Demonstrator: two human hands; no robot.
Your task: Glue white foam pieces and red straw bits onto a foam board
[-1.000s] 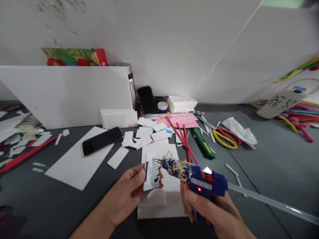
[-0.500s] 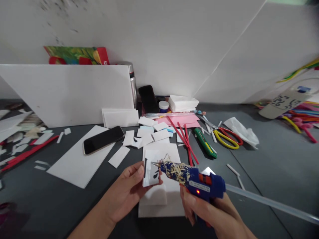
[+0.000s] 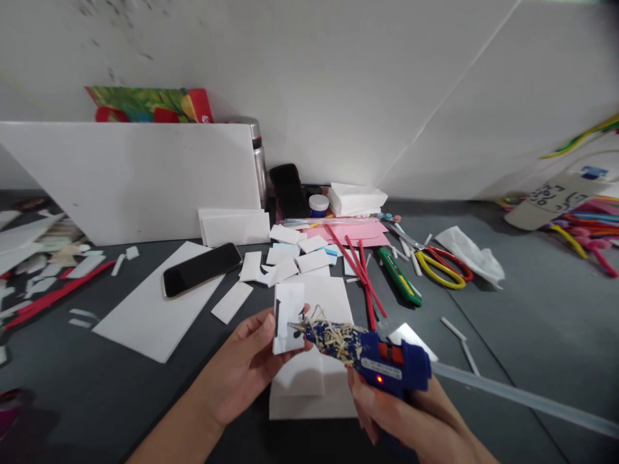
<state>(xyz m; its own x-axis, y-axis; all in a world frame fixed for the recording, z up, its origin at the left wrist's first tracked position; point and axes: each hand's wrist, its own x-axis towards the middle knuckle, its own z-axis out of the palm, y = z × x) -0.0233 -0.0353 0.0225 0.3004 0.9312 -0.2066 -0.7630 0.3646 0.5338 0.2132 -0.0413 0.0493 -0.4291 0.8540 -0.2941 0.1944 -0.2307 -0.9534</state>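
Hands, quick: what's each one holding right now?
Left hand: closed on a small white piece.
Right hand: closed around the blue glue gun, its nozzle by that piece.

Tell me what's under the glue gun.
White sheets on the dark table lie below the glue gun; the right hand covers its handle and part of them.

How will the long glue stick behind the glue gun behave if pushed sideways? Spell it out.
The glue stick is long, thin and held only at the glue gun in the right hand, so it would probably bend rather than snap. Its overhang likely makes the gun tail-heavy. Round and smooth, it would probably roll if freed.
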